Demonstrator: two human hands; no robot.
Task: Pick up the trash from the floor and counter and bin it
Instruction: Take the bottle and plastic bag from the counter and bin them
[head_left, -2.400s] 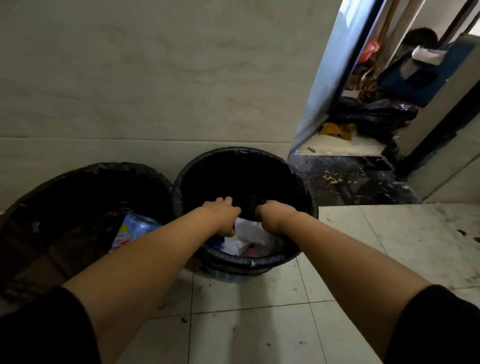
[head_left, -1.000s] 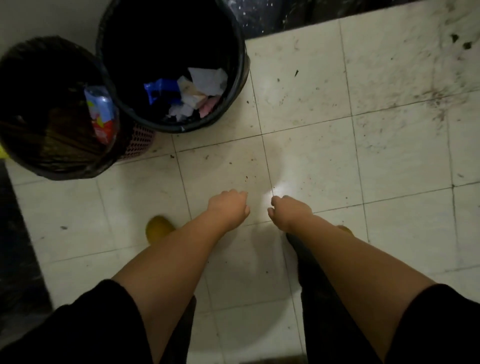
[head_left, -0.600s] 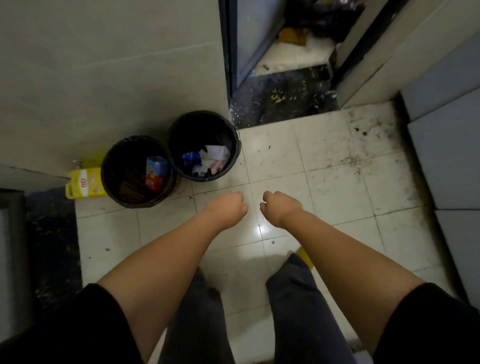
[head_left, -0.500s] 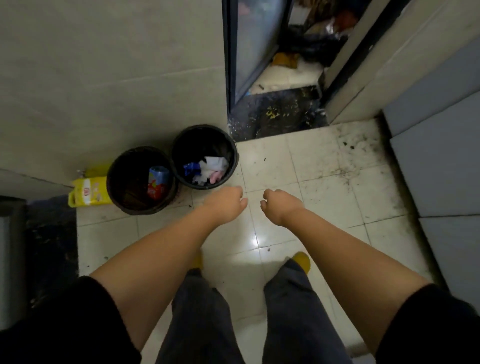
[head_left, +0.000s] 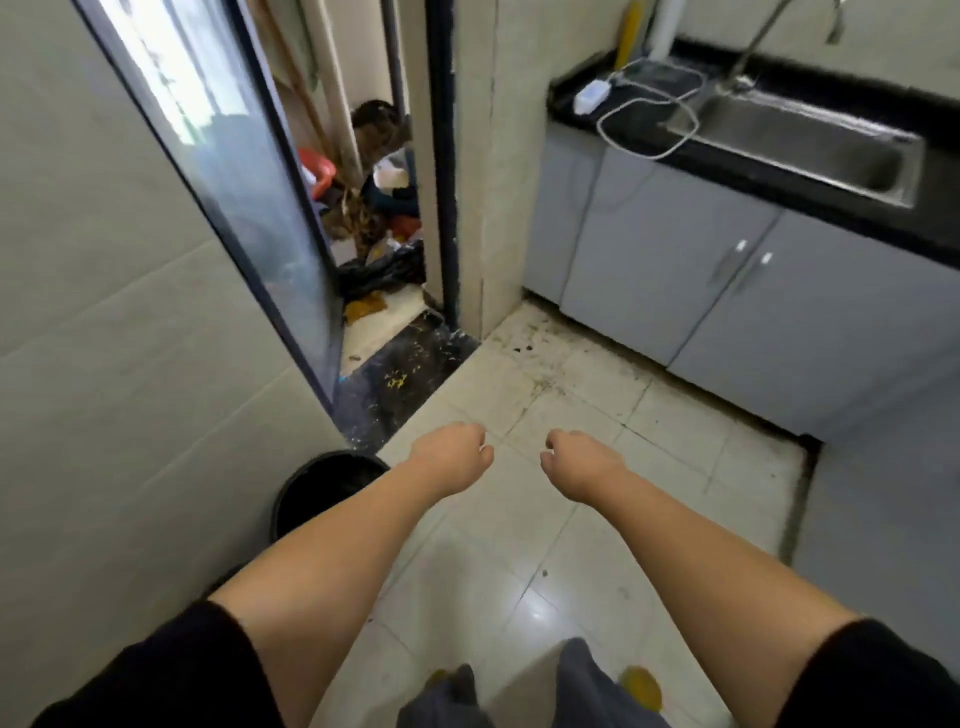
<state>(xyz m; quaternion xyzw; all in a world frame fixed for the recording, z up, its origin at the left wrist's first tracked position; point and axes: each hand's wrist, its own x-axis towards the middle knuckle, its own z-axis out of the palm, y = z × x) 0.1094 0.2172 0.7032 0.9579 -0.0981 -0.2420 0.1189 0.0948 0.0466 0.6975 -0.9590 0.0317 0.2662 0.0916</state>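
My left hand (head_left: 453, 457) and my right hand (head_left: 581, 461) hang side by side over the pale tiled floor (head_left: 597, 415), both loosely curled into fists with nothing in them. A black bin (head_left: 324, 486) with a dark liner stands at the lower left against the wall, partly hidden behind my left forearm; its inside is not visible. The black counter (head_left: 613, 111) at the upper right carries a white adapter (head_left: 589, 96) with a looping white cable. Dark specks of dirt lie on the floor near the cabinet corner.
Grey cabinet doors (head_left: 675, 280) run under the counter, with a steel sink (head_left: 810, 140) and tap. A glass door (head_left: 234, 171) stands open onto a cluttered back room with black bags and boxes. The dark threshold (head_left: 400, 379) is speckled with yellow paint.
The view has swung up and right, away from the two bins towards the counter and sink. Only one bin stays in sight. Both hands remain curled and hold nothing.
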